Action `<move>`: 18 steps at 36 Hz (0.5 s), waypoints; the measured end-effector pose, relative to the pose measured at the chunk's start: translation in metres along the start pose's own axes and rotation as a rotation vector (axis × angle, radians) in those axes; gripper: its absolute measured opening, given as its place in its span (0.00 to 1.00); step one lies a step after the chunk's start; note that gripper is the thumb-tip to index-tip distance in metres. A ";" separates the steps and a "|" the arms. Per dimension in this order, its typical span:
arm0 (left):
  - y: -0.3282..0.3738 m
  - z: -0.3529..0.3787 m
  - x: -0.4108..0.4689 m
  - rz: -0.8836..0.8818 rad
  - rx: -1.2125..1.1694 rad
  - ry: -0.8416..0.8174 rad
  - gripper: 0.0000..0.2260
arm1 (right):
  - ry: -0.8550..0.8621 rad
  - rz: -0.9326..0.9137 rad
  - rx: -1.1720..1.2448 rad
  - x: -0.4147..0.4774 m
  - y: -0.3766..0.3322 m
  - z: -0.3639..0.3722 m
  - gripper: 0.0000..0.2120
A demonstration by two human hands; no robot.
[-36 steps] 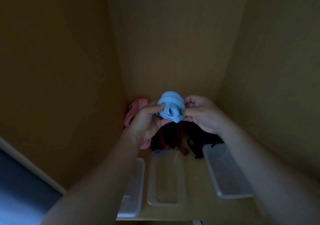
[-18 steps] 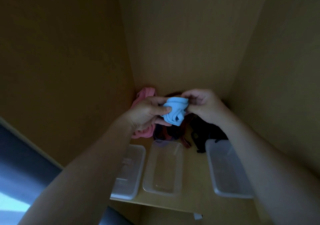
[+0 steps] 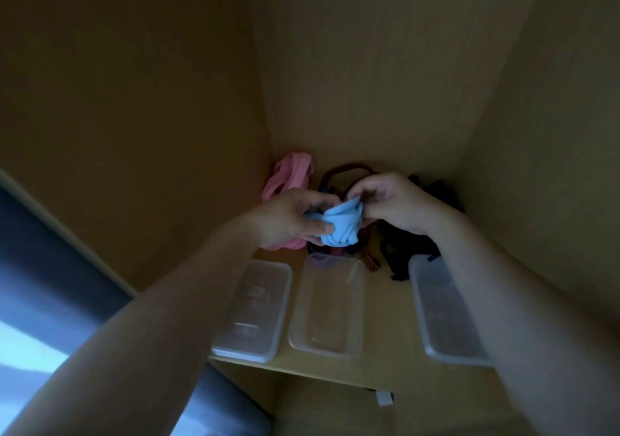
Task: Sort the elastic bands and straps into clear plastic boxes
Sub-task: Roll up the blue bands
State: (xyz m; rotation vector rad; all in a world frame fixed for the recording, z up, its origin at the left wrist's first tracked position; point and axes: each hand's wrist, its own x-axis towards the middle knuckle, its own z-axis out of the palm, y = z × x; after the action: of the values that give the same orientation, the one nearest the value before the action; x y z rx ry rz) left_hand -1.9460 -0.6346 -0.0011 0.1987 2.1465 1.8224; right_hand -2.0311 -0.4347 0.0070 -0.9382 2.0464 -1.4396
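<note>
Barely begun: fingers (image 3: 315,226) of left hand (image 3: 288,217) and right hand (image 3: 392,204) grasp a blue band (image 3: 339,227) near the middle box (image 3: 327,318); boxes (image 3: 251,311) look empty, straps (image 3: 399,251) heaped behind it.

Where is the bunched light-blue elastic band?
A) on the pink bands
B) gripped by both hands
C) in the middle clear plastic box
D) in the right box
B: the left hand and right hand both grip the bunched light-blue elastic band between them.

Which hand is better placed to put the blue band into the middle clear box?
Probably the left hand: it wraps the blue band bulk, while the right hand only pinches its top edge. The middle box sits near both.
</note>
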 end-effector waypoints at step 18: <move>-0.088 0.049 -0.003 -0.199 0.339 0.208 0.19 | -0.212 0.327 -0.374 -0.013 0.066 0.043 0.14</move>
State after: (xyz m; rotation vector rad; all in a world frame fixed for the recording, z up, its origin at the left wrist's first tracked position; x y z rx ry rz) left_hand -1.9188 -0.6054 -0.0930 -0.1314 2.5085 1.4163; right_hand -2.0093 -0.4371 -0.0697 -0.8048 2.2187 -0.7714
